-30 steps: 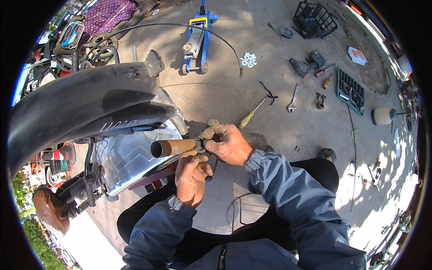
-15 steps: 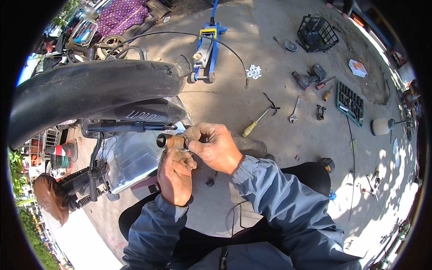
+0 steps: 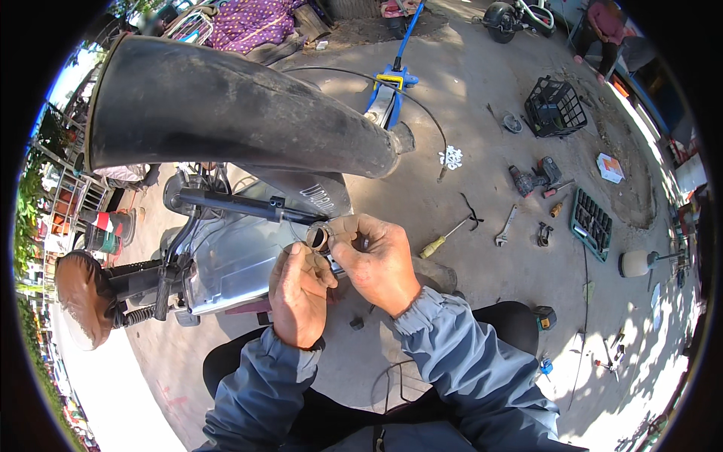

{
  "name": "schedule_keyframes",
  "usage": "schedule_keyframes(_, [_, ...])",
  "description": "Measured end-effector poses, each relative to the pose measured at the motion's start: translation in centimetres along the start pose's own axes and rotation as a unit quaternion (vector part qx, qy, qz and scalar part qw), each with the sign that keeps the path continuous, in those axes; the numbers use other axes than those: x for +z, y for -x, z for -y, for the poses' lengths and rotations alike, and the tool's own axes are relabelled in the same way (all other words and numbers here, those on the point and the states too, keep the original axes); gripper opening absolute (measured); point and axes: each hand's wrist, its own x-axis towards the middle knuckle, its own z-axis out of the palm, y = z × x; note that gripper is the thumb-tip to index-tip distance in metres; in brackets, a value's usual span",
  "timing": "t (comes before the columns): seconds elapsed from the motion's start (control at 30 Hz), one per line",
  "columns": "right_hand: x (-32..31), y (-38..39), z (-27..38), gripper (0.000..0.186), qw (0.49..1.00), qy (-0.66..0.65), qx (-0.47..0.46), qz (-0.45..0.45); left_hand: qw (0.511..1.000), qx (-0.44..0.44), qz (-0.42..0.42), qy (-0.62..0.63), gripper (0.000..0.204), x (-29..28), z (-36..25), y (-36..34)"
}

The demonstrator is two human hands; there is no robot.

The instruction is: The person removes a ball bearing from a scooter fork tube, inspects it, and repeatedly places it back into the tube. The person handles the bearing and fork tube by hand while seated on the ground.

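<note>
My right hand (image 3: 374, 264) pinches the rim of a short brown tube (image 3: 318, 238) between thumb and fingers. The tube's round end faces me and shows a dark inside. Curled fingers of my left hand (image 3: 301, 294) press against it from below. Just beyond both hands lies a black bar (image 3: 248, 205) belonging to a vehicle. Its silver-grey panel (image 3: 233, 264) is left of my left hand. A large black curved piece (image 3: 248, 105) reaches across above them. What my fingertips touch behind the tube is hidden.
To the right lie a yellow-handled screwdriver (image 3: 434, 247), an adjustable wrench (image 3: 506, 226), a cordless drill (image 3: 521, 181) and a green socket case (image 3: 591, 224). Farther off stand a black crate (image 3: 555, 107) and a blue floor jack (image 3: 390, 94). A brown saddle (image 3: 81, 301) is at the left.
My view has shifted, so the floor tools sit lower and farther right. The tube's round end, which pointed left, now faces me. Both hands stay at it.
</note>
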Motion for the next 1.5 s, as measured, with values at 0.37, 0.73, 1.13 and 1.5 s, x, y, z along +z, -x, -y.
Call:
schedule_keyframes(0.37, [0.8, 1.6, 3.3, 0.008, 0.998, 0.003, -0.054, 0.043, 0.993, 0.074, 0.087, -0.013, 0.013, 0.5, -3.5, 1.7])
schedule_keyframes(0.73, [-2.4, 6.7, 7.1, 0.023, 0.982, -0.091, 0.012, 0.168, 0.956, -0.005, 0.293, -0.002, 0.029, 2.2, -5.3, 5.6])
schedule_keyframes(1.13, [-3.1, 6.8, 7.9, 0.023, 0.975, -0.091, 0.011, 0.203, 0.943, -0.043, 0.329, 0.031, 0.028, 2.5, -5.3, 5.4])
schedule_keyframes(1.5, [-2.8, 7.0, 7.9, 0.026, 0.97, -0.11, 0.045, 0.213, 0.95, -0.046, 0.307, 0.041, 0.031, 2.5, -5.3, 5.6])
